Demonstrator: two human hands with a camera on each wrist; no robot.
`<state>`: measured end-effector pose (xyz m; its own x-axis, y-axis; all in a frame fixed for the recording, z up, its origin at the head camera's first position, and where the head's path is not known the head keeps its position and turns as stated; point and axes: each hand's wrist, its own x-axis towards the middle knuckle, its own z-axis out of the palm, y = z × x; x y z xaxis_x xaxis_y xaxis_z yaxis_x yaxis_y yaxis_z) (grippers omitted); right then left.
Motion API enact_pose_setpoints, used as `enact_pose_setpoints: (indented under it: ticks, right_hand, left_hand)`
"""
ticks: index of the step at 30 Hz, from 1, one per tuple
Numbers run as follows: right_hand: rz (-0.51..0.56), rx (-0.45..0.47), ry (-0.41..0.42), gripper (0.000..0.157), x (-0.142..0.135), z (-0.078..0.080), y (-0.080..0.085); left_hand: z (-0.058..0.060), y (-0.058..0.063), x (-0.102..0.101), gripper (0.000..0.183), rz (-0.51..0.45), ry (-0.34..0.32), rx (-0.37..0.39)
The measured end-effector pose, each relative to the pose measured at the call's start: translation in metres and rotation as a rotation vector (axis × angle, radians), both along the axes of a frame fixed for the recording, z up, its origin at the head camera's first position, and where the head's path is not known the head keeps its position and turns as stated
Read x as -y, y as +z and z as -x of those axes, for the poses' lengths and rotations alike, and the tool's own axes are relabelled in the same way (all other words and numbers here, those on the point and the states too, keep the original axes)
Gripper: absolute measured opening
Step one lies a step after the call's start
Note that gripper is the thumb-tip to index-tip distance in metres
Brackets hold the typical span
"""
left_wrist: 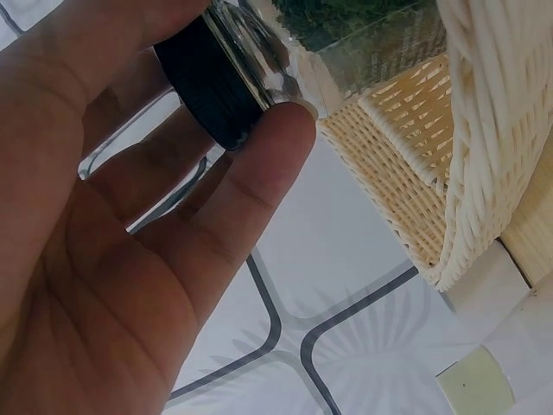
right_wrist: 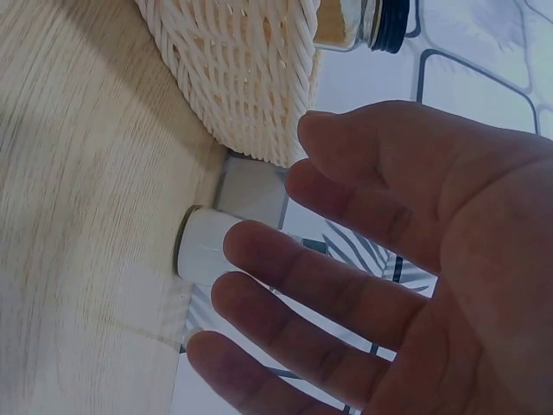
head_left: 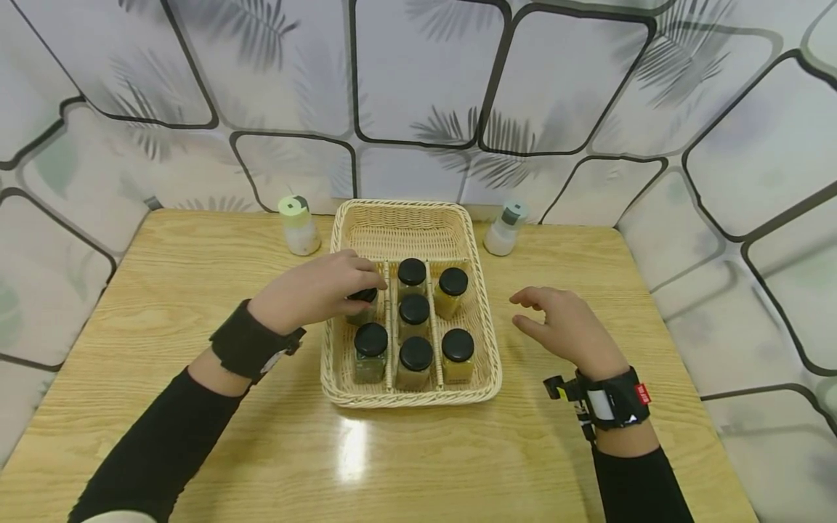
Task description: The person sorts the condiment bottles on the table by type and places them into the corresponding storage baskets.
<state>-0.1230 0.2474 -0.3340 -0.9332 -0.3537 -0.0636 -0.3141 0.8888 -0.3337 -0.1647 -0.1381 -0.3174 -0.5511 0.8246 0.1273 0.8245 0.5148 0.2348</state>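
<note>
My left hand (head_left: 320,289) reaches over the left side of a wicker basket (head_left: 492,363). Its thumb and fingers grip the black lid (left_wrist: 210,82) of a glass jar (head_left: 362,314) in the left compartment. Dark green contents show through that jar's glass in the left wrist view. Just in front of it stands a second jar with green contents (head_left: 370,356). Over the table to the right of the basket hovers my right hand (head_left: 564,327), fingers loosely bent and spread, holding nothing.
Three black-lidded jars (head_left: 415,359) line the middle compartment, and two yellowish ones (head_left: 457,356) stand in the right. Behind, a yellow-capped shaker (head_left: 299,226) and a blue-grey-capped shaker (head_left: 505,229) flank the basket. Patterned cloth (head_left: 418,73) walls the table's back.
</note>
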Motion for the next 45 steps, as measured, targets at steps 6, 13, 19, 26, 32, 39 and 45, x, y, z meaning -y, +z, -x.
enact_pose_setpoints:
  ticks: [6, 13, 19, 26, 32, 39, 45]
  right_hand:
    - [0.0, 0.002, 0.0, 0.034, -0.0002, -0.0002, -0.0004]
    - [0.003, 0.009, -0.002, 0.034, -0.0007, -0.0001, -0.0022]
    - [0.004, 0.004, -0.004, 0.034, -0.0007, 0.0004, -0.0037]
    - [0.001, -0.001, -0.005, 0.034, -0.0007, 0.001, -0.0056]
    - [0.001, 0.002, -0.003, 0.033, -0.0012, 0.0009, -0.0055]
    - [0.006, 0.001, -0.005, 0.033, -0.0006, 0.0003, -0.0043]
    - [0.003, 0.001, -0.011, 0.033, -0.0008, -0.0004, -0.0043]
  left_hand:
    - [0.0003, -0.0015, -0.0006, 0.027, 0.001, -0.001, 0.011]
    - [-0.0001, -0.0034, -0.0015, 0.025, 0.016, 0.0, 0.011]
    - [0.0001, -0.0047, -0.0023, 0.024, 0.021, 0.007, 0.009]
    - [0.0002, -0.005, -0.0026, 0.022, 0.015, 0.011, 0.017]
    - [0.0015, -0.006, -0.0025, 0.022, 0.011, 0.015, 0.015]
    - [0.0029, -0.0069, -0.0034, 0.023, 0.002, 0.009, 0.015]
    - [0.0045, -0.0085, -0.0046, 0.021, -0.008, 0.006, 0.004]
